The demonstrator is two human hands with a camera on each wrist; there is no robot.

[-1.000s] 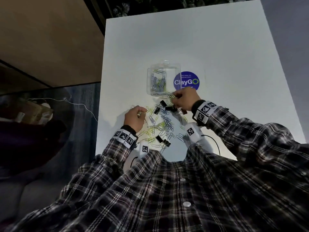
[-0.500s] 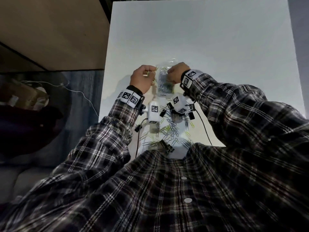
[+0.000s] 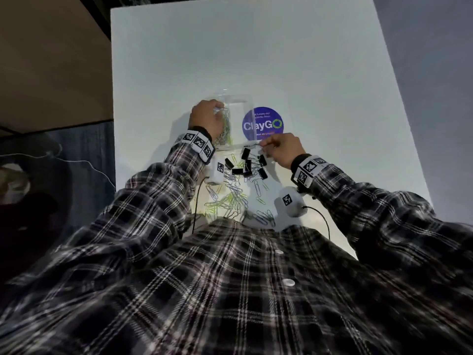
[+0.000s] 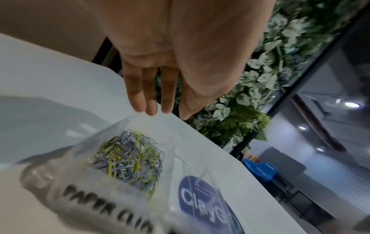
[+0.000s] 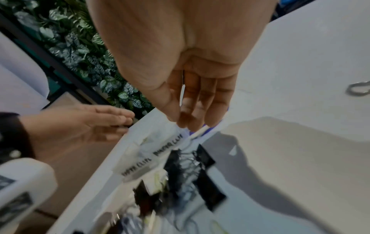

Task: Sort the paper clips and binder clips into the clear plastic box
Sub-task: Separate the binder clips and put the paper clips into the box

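Left hand [image 3: 206,120] hovers with fingers straight and loose over the left compartment of the clear plastic box [image 3: 236,102], where a tangle of yellow and grey paper clips [image 4: 130,159] sits. Right hand [image 3: 282,149] is at the box's near right corner, fingertips drawn together, though what they pinch is too blurred to tell. Black binder clips [image 3: 252,163] lie bunched on the white tabletop [image 3: 256,47] just beside that corner, loose paper clips scattered nearer the person.
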